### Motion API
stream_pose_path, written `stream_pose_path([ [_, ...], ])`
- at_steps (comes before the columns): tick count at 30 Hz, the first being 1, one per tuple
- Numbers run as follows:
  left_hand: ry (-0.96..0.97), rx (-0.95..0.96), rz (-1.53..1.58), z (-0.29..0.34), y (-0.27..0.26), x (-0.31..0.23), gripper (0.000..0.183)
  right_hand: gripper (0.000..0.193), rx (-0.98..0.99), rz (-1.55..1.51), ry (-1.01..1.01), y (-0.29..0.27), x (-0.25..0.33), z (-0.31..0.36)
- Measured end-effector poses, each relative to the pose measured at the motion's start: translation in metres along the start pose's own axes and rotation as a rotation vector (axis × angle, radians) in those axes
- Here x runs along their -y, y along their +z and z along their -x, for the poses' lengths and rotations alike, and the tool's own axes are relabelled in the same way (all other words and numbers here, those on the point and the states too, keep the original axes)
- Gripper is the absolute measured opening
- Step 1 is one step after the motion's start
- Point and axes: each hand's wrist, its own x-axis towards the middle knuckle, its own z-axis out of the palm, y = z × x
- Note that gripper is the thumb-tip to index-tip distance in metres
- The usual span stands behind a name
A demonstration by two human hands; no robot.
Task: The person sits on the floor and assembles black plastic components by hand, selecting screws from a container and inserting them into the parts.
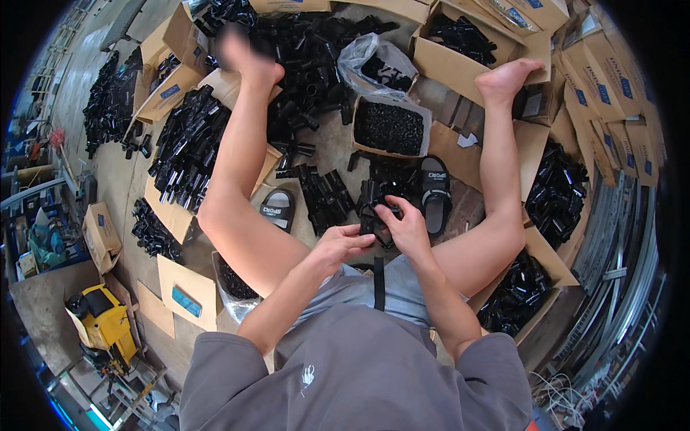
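Tbh the black tubular fitting (369,200) is held just past the grey shorts (404,293), pinched by a half-curled left hand (336,247) and right hand (407,228), so it could be lost among the lookalike black fittings (323,200) if either grip gets loosened.

A workshop, by its stacked cardboard boxes (609,90), heaps of black parts (188,144), long metal bars (624,248) and yellow machine (115,322).
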Motion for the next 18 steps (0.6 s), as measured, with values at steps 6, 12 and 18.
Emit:
stream_pose_path([
  [6, 0.315, -0.312, -0.638, 0.009, -0.022, -0.023, 0.039, 0.043, -0.259, 0.18, -0.124, 0.002, 0.003, -0.099],
  [12, 0.324, -0.599, -1.26, 0.037, -0.025, -0.051, 0.051, 0.024, -0.2, 0.489, -0.347, 0.034, 0.01, -0.217],
  [18, 0.436, -0.612, -1.369, 0.043, -0.032, -0.038, 0.043, 0.025, -0.217, 0.858, -0.48, 0.062, 0.004, -0.27],
])
